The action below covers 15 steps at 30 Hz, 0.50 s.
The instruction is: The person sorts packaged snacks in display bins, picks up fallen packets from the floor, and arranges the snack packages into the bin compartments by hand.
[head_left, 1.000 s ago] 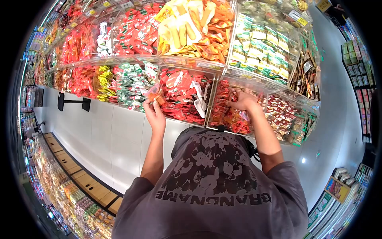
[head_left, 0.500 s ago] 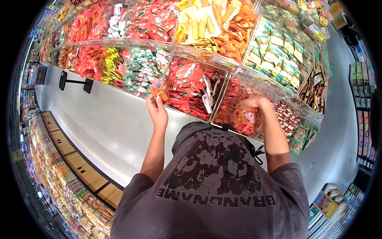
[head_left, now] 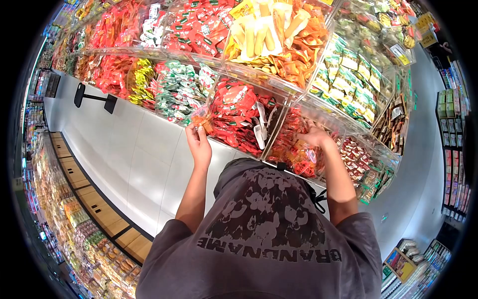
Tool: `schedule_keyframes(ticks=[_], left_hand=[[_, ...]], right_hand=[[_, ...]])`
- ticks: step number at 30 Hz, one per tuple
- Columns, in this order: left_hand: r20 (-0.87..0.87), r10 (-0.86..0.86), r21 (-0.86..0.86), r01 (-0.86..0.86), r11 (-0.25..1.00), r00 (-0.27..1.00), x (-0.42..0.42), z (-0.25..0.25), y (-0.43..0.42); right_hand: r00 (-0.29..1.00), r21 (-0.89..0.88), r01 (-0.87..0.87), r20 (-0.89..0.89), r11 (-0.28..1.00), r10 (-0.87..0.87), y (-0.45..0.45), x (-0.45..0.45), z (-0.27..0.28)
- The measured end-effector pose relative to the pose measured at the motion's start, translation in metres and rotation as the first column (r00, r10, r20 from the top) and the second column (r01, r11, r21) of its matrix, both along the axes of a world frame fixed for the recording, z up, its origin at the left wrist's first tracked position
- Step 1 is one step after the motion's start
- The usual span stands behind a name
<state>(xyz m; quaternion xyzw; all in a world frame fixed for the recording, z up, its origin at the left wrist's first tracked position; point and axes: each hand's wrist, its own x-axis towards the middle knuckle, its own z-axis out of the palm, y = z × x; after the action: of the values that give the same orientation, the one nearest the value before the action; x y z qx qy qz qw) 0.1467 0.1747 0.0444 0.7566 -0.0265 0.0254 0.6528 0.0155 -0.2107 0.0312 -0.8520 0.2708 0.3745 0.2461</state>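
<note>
My left hand (head_left: pixel 199 143) is closed, thumb and fingers pinching a small clear-and-orange snack packet (head_left: pixel 202 119) at the front edge of the bins. Beside that packet are a bin of green-and-white packets (head_left: pixel 181 89) and one of red packets (head_left: pixel 235 102). Over on the right, my right hand (head_left: pixel 317 137) reaches into a clear bin of small red-orange packets (head_left: pixel 289 134). Its fingers are spread over the packets, though their tips are partly lost among the wrappers. Below that hand lies a shiny clear-and-orange packet (head_left: pixel 303 153).
Behind the front row, a raised tier holds orange packets (head_left: pixel 298 65) and green-and-white packets (head_left: pixel 348 74). Clear bin walls divide the sections. A white walkway (head_left: pixel 144 159) runs on the left, with a stocked shelf (head_left: pixel 84 224) beyond it. A black stand (head_left: pixel 94 98) juts out at the left.
My right hand has shifted slightly left and down within the bin, its fingers more spread. My left hand still holds the packet in nearly the same place. The view has tilted a little.
</note>
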Motion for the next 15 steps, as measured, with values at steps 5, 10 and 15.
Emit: schedule_keyframes(ticks=[5,10,15], left_hand=[[0.000,-0.009,-0.035,0.009,0.999,1.000,0.000,0.000,-0.001],[-0.003,-0.018,0.029,0.018,0.999,1.000,-0.003,0.003,0.001],[-0.043,-0.015,0.023,0.016,1.000,0.999,-0.006,0.001,0.000]], right_hand=[[0.998,-0.016,0.069,0.003,0.997,-0.069,0.005,-0.001,0.007],[0.988,-0.015,0.155,-0.001,0.988,-0.155,0.011,0.003,0.029],[0.991,-0.090,0.130,0.020,0.987,-0.129,0.010,0.002,0.019]])
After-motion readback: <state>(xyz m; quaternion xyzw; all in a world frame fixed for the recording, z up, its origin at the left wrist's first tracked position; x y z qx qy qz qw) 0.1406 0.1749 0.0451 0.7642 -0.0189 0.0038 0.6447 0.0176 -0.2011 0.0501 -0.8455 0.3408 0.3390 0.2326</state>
